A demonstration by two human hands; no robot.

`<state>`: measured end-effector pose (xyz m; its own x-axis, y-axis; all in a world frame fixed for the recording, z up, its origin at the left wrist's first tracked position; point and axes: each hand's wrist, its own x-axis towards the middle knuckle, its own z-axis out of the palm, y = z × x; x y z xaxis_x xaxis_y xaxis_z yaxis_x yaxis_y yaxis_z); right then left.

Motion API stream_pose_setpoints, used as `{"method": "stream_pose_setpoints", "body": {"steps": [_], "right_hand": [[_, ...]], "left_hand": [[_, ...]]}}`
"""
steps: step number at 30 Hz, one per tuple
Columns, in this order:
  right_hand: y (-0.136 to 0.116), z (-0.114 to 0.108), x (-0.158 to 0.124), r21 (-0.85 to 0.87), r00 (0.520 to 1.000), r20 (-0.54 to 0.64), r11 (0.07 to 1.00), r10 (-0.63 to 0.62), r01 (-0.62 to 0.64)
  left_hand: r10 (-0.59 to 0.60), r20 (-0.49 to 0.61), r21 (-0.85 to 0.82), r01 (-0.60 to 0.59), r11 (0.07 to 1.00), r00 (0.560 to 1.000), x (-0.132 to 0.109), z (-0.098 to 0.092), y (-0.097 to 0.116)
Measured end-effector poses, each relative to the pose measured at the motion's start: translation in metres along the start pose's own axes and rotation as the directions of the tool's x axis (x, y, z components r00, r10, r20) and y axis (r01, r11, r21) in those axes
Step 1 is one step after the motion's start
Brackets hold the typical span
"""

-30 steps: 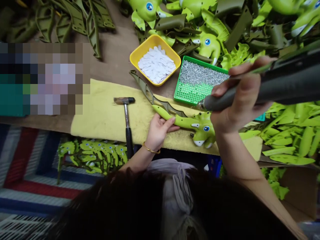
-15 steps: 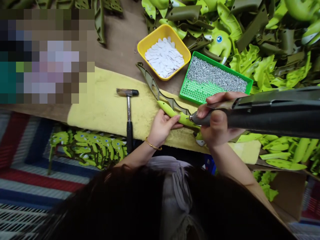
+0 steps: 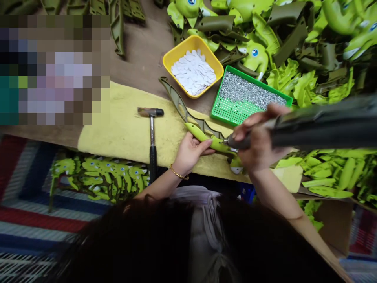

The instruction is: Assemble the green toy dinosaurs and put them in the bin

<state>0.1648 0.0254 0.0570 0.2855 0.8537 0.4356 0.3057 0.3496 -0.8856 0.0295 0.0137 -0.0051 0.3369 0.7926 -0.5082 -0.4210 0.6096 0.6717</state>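
Observation:
My left hand (image 3: 190, 154) is closed on a lime-green and olive plastic toy part (image 3: 198, 133), thumb on top, steadying it at the edge of the yellow cloth (image 3: 118, 125). A long olive frame piece (image 3: 176, 96) of the same part reaches away to the upper left. In my right hand (image 3: 259, 145) is a dark power screwdriver (image 3: 318, 124), my fingers wrapped round its front end. Its bit meets or nearly touches the green part just right of my left thumb. Motion smears the tool's body. Left of my hands lies a hammer (image 3: 152, 133) with a black handle.
Beyond my hands stand a green basket (image 3: 226, 112) of small screws and a yellow bowl (image 3: 169, 59) of white pieces. Green and olive plastic parts (image 3: 290, 35) are heaped at the back right. Finished-looking green toys (image 3: 108, 173) sit low on the left. A blurred-out area covers the upper left.
The power screwdriver's rear has swung slightly upward and its tip has shifted a little on the green part. My left hand keeps its hold; the whole view has shifted slightly.

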Motion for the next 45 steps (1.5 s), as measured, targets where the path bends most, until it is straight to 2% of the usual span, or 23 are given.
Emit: {"method": "stream_pose_setpoints", "body": {"steps": [1, 2, 3, 5, 9, 12, 17, 20, 23, 31, 35, 39, 41, 45], "right_hand": [[0.000, 0.004, 0.015, 0.049, 0.986, -0.155, 0.996, -0.060, 0.068], [0.004, 0.008, 0.030, 0.074, 0.948, -0.302, 0.989, -0.100, 0.128], [0.011, 0.012, 0.043, 0.067, 0.909, -0.400, 0.986, -0.113, 0.152], [0.031, 0.019, 0.064, -0.014, 0.874, -0.470, 0.991, -0.121, 0.130], [0.070, 0.024, 0.073, -0.188, 0.908, -0.405, 0.982, -0.105, 0.029], [0.080, 0.021, 0.068, -0.258, 0.933, -0.348, 0.966, -0.089, -0.004], [0.082, 0.018, 0.065, -0.276, 0.967, -0.244, 0.961, -0.069, -0.001], [0.081, 0.019, 0.063, -0.217, 0.981, -0.185, 0.976, -0.062, 0.021], [0.075, 0.020, 0.060, -0.174, 0.970, -0.224, 0.983, -0.094, 0.055], [0.075, 0.021, 0.059, -0.269, 0.963, -0.256, 0.963, -0.088, 0.016], [0.053, 0.021, 0.063, -0.206, 0.952, -0.288, 0.977, -0.107, 0.048], [0.009, 0.034, 0.053, 0.048, 0.920, -0.336, 0.972, -0.202, 0.231], [-0.008, 0.047, 0.040, 0.138, 0.943, -0.267, 0.961, -0.196, 0.239], [-0.018, 0.069, 0.016, 0.007, 0.988, -0.052, 0.989, -0.145, 0.145]], "left_hand": [[-0.011, 0.002, 0.014, 0.011, 1.000, 1.000, 0.001, -0.003, 0.004], [0.002, -0.016, 0.030, -0.002, 1.000, 1.000, 0.002, -0.007, 0.009], [0.038, -0.049, 0.047, -0.035, 0.998, 0.998, 0.004, -0.011, 0.014], [0.128, -0.117, 0.077, -0.120, 0.990, 0.985, 0.009, -0.020, 0.023], [0.143, -0.103, 0.102, -0.133, 0.986, 0.984, 0.016, -0.033, 0.032], [0.138, -0.104, 0.102, -0.127, 0.987, 0.985, 0.016, -0.034, 0.032], [0.138, -0.111, 0.107, -0.127, 0.986, 0.984, 0.015, -0.032, 0.031], [0.141, -0.109, 0.098, -0.130, 0.987, 0.984, 0.015, -0.032, 0.031], [0.148, -0.101, 0.079, -0.141, 0.987, 0.984, 0.014, -0.032, 0.030], [0.145, -0.090, 0.021, -0.144, 0.989, 0.985, 0.016, -0.031, 0.030], [0.104, -0.054, 0.007, -0.104, 0.995, 0.993, 0.013, -0.028, 0.033], [0.023, -0.016, -0.010, -0.024, 1.000, 1.000, 0.011, -0.022, 0.030], [0.031, -0.024, -0.022, -0.032, 0.999, 0.999, 0.012, -0.020, 0.027], [0.049, -0.030, -0.023, -0.049, 0.999, 0.998, 0.014, -0.019, 0.023]]}}
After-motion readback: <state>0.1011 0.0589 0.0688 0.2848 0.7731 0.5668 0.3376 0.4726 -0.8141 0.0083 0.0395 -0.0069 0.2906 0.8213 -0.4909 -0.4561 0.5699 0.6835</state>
